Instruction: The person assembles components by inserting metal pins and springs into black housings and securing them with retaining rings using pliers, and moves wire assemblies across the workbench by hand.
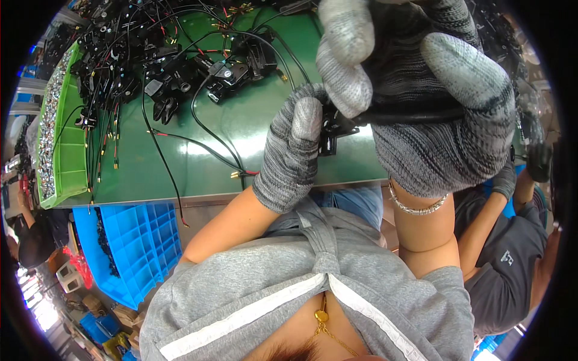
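Observation:
My left hand [292, 150], in a grey knitted glove, is closed around a small black plastic part [328, 143] just above the table's near edge. Most of that part is hidden by the glove. Raised close to the camera, my gloved right hand [445, 120] has its fingers curled round a black rod-like piece [415, 114] that crosses the palm. The inner end of this piece comes near the black part in my left hand; whether they join cannot be made out. A black cable [211, 147] with bare red and gold ends lies left of my left hand.
A green table [259, 120] carries a heap of black cabled plastic parts [132, 60] at its far left. On its left edge stands a green tray [69, 150] of small metal pieces. Below hangs a blue crate [138, 240]. Another person [506, 259] sits close by on my right.

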Available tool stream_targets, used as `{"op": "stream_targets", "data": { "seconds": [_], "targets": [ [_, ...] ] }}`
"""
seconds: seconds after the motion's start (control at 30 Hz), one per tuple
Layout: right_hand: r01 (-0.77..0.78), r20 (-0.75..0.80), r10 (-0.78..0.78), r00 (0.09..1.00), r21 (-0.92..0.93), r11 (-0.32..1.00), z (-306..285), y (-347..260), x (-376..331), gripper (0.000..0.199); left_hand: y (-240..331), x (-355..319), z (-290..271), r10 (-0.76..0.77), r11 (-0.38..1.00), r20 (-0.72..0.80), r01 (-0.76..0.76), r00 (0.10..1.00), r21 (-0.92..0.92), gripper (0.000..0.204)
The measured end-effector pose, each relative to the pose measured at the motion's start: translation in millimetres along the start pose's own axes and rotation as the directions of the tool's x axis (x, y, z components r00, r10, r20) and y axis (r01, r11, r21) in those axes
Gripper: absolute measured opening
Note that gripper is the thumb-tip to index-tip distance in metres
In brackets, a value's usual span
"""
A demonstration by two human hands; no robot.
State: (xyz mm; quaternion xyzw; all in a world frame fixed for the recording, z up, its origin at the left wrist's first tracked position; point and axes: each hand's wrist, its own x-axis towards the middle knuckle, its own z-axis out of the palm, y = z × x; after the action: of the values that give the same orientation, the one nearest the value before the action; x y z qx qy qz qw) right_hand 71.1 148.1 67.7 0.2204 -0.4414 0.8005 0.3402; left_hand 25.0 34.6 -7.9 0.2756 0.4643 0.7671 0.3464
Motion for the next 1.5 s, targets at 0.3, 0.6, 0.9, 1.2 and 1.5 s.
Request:
{"op": "stream_targets", "data": {
  "seconds": [0.3,0.6,0.9,1.2,1.5],
  "targets": [
    [0.006,-0.008,-0.006,1.0,-0.044,0.999,-5.2,6.6,13.2,0.045,-10.8,-2.5,-5.8,0.016,0.993,0.04,-0.011,0.999,-0.115,0.047],
    [-0.053,-0.045,0.048,0.998,-0.113,0.992,13.8,3.1,11.1,0.046,-23.2,-2.5,-15.1,-0.344,0.912,-0.047,0.322,0.938,-0.256,0.041],
    [-0.136,-0.31,0.048,0.95,-0.269,0.954,53.8,-13.9,12.2,0.047,-35.6,-6.7,-28.8,-0.026,0.975,-0.151,0.058,0.988,0.212,0.051],
    [0.439,0.448,0.058,0.892,-0.831,-0.341,-110.0,-159.9,18.4,0.034,5.0,0.3,0.7,-0.084,0.985,0.017,0.08,0.996,0.153,0.029],
    [0.018,-0.272,0.316,0.909,-0.732,-0.681,-115.9,-42.3,-5.5,0.026,2.0,-1.9,-13.2,-0.041,0.997,0.057,0.037,0.998,0.061,0.028]
  ]
}}
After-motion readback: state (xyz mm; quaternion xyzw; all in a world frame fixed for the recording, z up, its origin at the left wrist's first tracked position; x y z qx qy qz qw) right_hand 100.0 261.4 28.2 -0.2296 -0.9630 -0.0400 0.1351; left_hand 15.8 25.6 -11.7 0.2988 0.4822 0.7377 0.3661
